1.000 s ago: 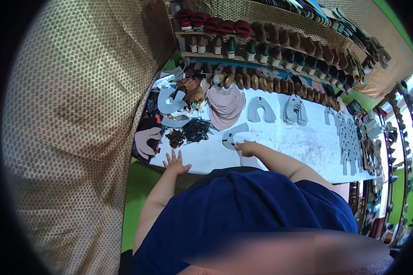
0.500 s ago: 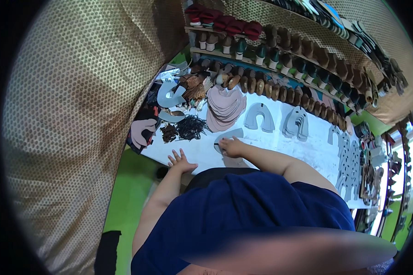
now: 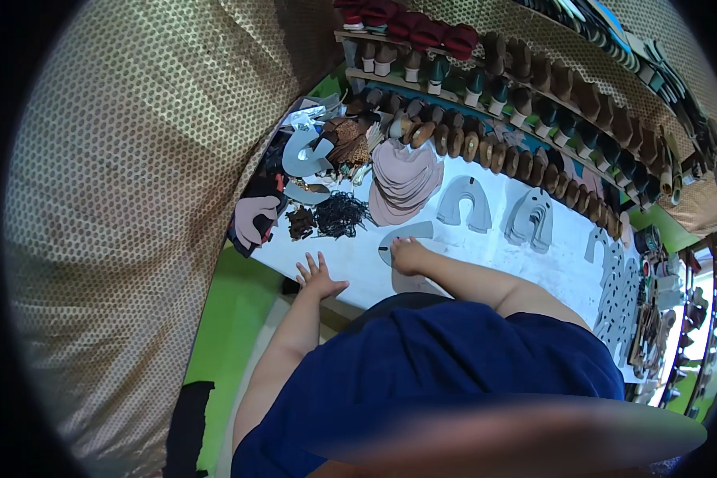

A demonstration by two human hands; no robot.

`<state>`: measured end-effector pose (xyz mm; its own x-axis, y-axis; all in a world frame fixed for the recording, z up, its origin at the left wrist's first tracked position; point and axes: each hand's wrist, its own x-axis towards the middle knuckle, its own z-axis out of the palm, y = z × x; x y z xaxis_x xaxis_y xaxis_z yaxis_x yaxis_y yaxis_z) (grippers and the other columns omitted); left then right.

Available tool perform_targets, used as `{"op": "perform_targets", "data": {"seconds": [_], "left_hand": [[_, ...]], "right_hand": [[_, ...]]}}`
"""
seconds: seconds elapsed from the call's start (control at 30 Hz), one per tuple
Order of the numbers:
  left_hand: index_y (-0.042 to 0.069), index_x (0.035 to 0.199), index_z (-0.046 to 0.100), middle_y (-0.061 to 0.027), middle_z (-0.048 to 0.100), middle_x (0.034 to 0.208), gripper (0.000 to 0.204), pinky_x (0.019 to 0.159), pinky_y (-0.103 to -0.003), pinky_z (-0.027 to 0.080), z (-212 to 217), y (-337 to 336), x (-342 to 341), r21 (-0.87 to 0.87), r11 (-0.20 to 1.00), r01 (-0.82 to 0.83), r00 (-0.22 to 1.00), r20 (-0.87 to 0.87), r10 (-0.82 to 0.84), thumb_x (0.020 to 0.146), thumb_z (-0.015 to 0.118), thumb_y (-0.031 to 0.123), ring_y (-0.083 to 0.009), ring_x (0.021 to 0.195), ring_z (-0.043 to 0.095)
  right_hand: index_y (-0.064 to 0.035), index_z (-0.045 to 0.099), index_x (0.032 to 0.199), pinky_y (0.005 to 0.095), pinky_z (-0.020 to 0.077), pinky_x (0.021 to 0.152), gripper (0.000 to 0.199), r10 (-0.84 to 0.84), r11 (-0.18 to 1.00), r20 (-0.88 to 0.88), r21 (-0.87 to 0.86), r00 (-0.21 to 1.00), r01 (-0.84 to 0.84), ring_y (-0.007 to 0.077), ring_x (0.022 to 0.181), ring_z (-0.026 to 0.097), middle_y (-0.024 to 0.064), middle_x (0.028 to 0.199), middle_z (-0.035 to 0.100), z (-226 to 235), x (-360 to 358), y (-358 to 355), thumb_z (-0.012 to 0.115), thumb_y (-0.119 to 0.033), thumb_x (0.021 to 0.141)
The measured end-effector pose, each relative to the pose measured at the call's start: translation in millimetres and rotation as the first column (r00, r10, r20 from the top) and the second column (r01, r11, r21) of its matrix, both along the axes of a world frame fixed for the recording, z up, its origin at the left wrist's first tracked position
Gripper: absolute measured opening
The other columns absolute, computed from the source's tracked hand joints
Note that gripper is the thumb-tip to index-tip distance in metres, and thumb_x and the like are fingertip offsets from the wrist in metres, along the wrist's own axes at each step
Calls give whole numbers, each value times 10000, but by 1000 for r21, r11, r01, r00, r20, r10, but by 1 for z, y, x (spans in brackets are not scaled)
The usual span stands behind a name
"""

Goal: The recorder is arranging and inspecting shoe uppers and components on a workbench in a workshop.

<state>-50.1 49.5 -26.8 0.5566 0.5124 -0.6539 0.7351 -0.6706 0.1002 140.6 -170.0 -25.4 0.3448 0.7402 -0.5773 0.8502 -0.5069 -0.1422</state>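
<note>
**Hands Hold Their Ground on the White Bench, Only the View Swings**

Opening on a shoemaker's bench: perforated tan wall [image 3: 135,199] filling the left, white table [image 3: 358,263] slanting across the middle, shelves of heels [image 3: 534,103] running along the back.

Starting at the left edge of the table: a pink-and-dark cut piece [image 3: 255,221] at the corner, then a dark tangle of straps [image 3: 341,213] just beside it. Nothing shifted there in the last second.

Moving on to the left hand [image 3: 320,276]: flat at the near edge of the table, fingers spread, gripping nothing. Same spread, same spot on the table as a second ago.

Next, the right hand [image 3: 406,253]: loosely curled, palm down, pressing on a grey curved cut piece [image 3: 402,234] lying flat on the table just ahead of the body. Still on that piece, as in both earlier views. Cannot tell whether the fingertips pinch its edge or merely rest on it.

Behind, well apart from both hands: a fanned pink stack of cut pieces [image 3: 405,179], untouched. Further right, two sets of grey U-shaped pieces [image 3: 464,209], also left alone.

So, the real change: a swing of the head, with the whole bench sliding across the view. Judging by that, looks like a steady pinning-down of the grey piece rather than a lift or a carry.
</note>
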Motion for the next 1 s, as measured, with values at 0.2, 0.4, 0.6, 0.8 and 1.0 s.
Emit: {"op": "perform_targets", "data": {"seconds": [0.2, 0.4, 0.6, 0.8, 1.0], "left_hand": [[248, 1577, -152, -149, -250, 1626, 1413, 1158, -648, -15, 8, 4, 2, 2, 1000, 21, 1000, 14, -21, 619, 781, 703, -486, 1462, -220], [251, 1579, -143, -150, -237, 1629, 1408, 1154, -657, -19, 12, 1, 2, 4, 1000, 17, 999, 29, -17, 617, 787, 691, -489, 1465, -207], [243, 1579, -140, -154, -240, 1628, 1384, 1153, -659, -17, 12, 1, 1, -9, 1000, 26, 1000, 11, -26, 640, 777, 682, -495, 1466, -198], [247, 1575, -157, -154, -245, 1626, 1377, 1155, -657, -6, 17, 0, 3, 3, 1000, 22, 1000, 2, -22, 651, 768, 678, -497, 1467, -193], [256, 1569, -174, -149, -262, 1621, 1347, 1154, -657, -8, 16, 3, 3, -23, 999, 38, 999, -6, -38, 677, 734, 694, -504, 1462, -199]], "right_hand": [[-4, 314, 1517, 555, 214, 1187, 602, 64, 997, -40, -46, 997, -66, 319, 1498, 242, 174, 1632, 203, 22, -4, -2, 393, -200, 953], [-70, 262, 1553, 585, 235, 1170, 631, 123, 986, -67, -102, 990, -129, 297, 1512, 207, 112, 1651, 171, 10, -11, -9, 429, -284, 983], [-117, 262, 1563, 596, 213, 1170, 664, 87, 986, -11, 146, 996, -84, 296, 1506, 222, 89, 1655, 167, 12, 8, -17, 427, -420, 996], [-99, 262, 1562, 591, 205, 1175, 685, 94, 995, -57, -29, 994, -96, 283, 1510, 213, 78, 1652, 184, 23, 14, 8, 426, -440, 991], [-112, 424, 1483, 637, 192, 1161, 586, 118, 992, -85, -39, 989, -122, 284, 1492, 261, 107, 1604, 308, 23, 8, 8, 397, -442, 1000]]}}
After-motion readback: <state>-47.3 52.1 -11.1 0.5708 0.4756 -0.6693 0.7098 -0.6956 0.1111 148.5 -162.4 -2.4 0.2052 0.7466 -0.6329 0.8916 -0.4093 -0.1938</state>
